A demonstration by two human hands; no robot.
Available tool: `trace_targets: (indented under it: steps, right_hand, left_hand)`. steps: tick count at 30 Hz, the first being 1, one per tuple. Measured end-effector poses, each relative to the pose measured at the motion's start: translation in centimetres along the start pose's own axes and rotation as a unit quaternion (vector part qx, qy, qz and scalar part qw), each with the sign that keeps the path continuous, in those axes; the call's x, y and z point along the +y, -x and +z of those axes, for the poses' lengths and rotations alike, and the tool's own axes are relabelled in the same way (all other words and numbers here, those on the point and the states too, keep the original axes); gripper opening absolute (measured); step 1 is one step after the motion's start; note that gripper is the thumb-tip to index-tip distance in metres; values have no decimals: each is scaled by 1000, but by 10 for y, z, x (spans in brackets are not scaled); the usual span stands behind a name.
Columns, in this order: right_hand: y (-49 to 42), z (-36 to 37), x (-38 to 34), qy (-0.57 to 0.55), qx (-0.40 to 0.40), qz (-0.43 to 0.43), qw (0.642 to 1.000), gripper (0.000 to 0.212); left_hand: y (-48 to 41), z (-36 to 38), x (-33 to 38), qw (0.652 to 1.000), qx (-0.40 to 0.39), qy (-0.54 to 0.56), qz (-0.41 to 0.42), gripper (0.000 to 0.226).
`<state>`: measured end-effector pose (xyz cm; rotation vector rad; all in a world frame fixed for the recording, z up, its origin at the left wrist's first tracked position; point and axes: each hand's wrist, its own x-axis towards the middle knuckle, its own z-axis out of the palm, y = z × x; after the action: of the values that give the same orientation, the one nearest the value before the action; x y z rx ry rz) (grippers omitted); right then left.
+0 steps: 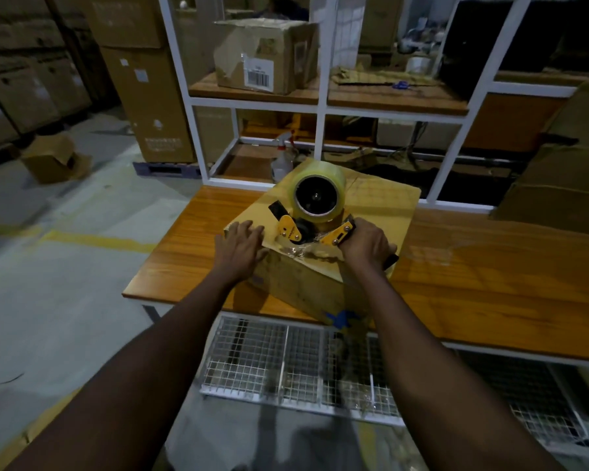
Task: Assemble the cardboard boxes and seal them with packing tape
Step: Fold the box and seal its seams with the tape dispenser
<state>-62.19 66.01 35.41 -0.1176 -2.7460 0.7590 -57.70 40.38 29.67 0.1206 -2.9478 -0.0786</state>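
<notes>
The left hand and right hand are bare, as are both long forearms.

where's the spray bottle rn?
In the head view, the spray bottle stands on the low shelf of the white rack, just beyond the table's far edge, behind the tape dispenser.

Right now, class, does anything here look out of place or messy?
The tape at the near edge of the box is crumpled, beside the right hand gripping the dispenser. A small carton lies tipped on the floor.
</notes>
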Motion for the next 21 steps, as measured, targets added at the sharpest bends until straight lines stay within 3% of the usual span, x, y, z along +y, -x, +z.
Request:
trace_targets:
  steps: [5,9,16,21]
  right_hand:
    - [3,7,-17,-18,-58,19,998,16]
    - [7,13,-32,3,-28,-17,999,18]
    - [23,24,-50,96,74,-35,992,22]
    - [26,31,-56,144,59,-20,988,27]
  left_hand:
    - [-18,-14,-31,997,-62,-38,15,59]
    - [-28,-11,-46,996,-76,-13,33,61]
    - [-27,6,-49,997,-2,63,48,52]
    - [-15,19,-43,995,58,82,23,53]
